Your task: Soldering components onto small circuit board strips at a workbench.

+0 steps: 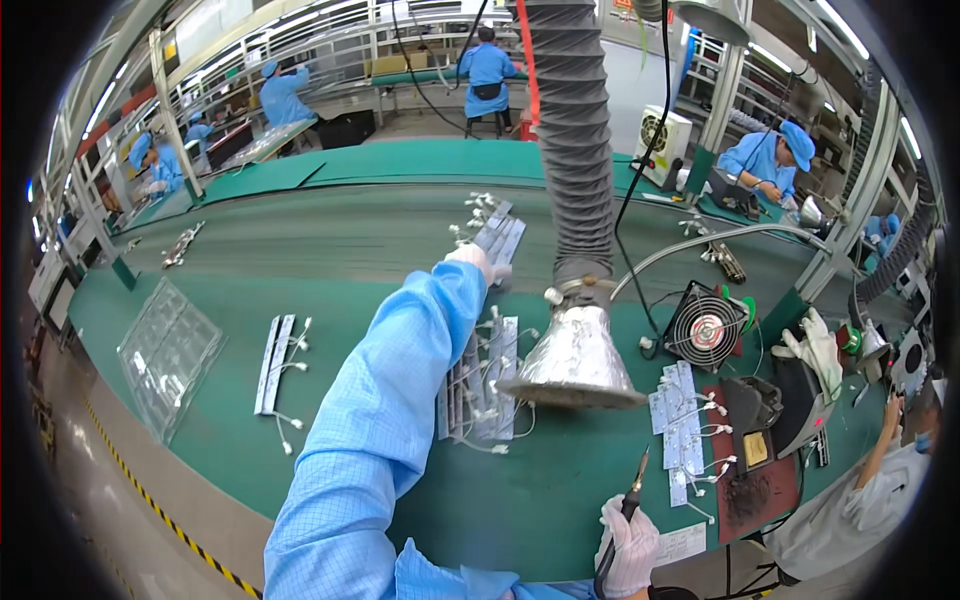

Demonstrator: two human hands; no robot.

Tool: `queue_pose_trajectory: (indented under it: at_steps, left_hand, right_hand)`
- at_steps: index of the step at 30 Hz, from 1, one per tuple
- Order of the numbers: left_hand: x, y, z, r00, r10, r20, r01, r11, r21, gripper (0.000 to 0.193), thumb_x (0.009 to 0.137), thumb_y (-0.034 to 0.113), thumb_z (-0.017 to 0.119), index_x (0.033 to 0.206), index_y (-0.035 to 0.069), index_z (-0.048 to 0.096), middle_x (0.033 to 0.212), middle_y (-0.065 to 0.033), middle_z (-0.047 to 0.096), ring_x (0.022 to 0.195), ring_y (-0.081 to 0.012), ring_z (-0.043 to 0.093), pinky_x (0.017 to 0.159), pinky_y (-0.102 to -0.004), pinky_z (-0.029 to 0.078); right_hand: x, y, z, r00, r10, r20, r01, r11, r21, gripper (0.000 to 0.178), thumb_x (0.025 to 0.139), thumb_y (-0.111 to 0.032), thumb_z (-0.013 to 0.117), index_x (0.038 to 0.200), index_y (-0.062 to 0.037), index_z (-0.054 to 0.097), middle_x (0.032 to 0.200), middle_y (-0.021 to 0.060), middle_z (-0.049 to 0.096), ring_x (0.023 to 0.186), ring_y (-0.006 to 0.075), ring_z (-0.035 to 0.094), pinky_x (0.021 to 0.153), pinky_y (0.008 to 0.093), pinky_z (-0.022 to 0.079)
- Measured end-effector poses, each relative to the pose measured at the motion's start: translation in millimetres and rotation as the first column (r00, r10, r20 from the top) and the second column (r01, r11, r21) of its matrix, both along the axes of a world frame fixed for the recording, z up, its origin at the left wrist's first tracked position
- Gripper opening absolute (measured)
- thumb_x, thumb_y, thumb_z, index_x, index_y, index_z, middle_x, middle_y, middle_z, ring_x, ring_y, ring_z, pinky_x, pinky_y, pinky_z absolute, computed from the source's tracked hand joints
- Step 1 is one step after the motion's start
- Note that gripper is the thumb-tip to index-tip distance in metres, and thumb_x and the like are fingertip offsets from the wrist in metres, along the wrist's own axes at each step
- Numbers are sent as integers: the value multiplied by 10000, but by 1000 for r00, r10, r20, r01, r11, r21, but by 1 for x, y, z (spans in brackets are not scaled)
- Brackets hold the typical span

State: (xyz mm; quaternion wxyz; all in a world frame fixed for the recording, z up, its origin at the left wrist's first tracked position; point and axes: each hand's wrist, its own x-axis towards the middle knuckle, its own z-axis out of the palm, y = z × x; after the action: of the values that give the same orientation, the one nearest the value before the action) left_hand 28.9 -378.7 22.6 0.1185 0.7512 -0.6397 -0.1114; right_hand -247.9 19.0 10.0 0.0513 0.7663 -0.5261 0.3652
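My left arm in a blue checked sleeve stretches far across the bench. At its end my gloved left hand (474, 262) closes on the near end of a few pale strip circuit boards (500, 236) with white connectors; its fingertips are partly hidden. Low on the right, my gloved right hand (632, 548) is wrapped round a soldering iron (632, 497), its tip pointing up. Between the hands lie more strip boards (498, 368) with wired connectors, partly behind my sleeve. Another group of strip boards (682, 432) lies right of the iron, and a pair of strips (273, 366) lies to the left.
A grey extraction hose with a metal hood (574, 360) hangs over the middle. On the right stand a fan (705, 328), a soldering iron holder (752, 420) and white gloves (815, 352). A clear plastic tray (172, 358) lies left. Co-workers in blue sit beyond the belt (350, 232).
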Motion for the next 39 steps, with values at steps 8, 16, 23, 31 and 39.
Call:
queue_pose_trajectory:
  at_steps: [8,16,23,31,39]
  left_hand:
    - [-10,-12,-17,973,-223,62,232,927,-296,392,743,275,750,987,-2,619,951,-190,673,917,-336,655,804,-402,527]
    - [8,-36,-3,936,-19,351,120,956,-269,380,732,313,740,981,37,657,1043,-133,637,1022,-291,599,838,-373,507]
    - [31,-59,24,994,95,56,-96,995,-1,688,666,476,790,1159,35,600,1229,-130,578,1172,-303,525,937,-393,468]
    - [20,-62,3,972,-34,232,82,976,-201,506,741,386,741,1087,32,635,1122,-146,644,1086,-327,586,917,-396,478]
    - [56,-91,-32,972,-33,-231,-28,966,-258,542,698,393,751,1048,-3,631,984,-220,666,933,-348,645,834,-394,501]
  right_hand:
    - [-2,-2,-4,997,-72,-17,73,996,47,277,831,-2,590,1106,-43,598,975,151,659,861,346,642,737,420,532]
    - [-4,-6,-4,994,-55,90,38,983,178,313,849,-12,577,1160,-35,562,1012,164,647,882,354,633,747,432,525]
    - [-2,-9,-1,998,-56,-4,56,987,150,324,848,-2,571,1171,-32,561,1009,167,646,855,346,638,715,417,537]
    - [-2,-8,-3,995,-86,41,74,969,236,332,840,20,568,1170,-23,562,1020,170,647,841,343,638,698,410,539]
    - [-2,-9,-6,996,-81,37,74,985,154,346,829,25,574,1170,-36,559,1001,166,646,845,335,641,696,399,546]
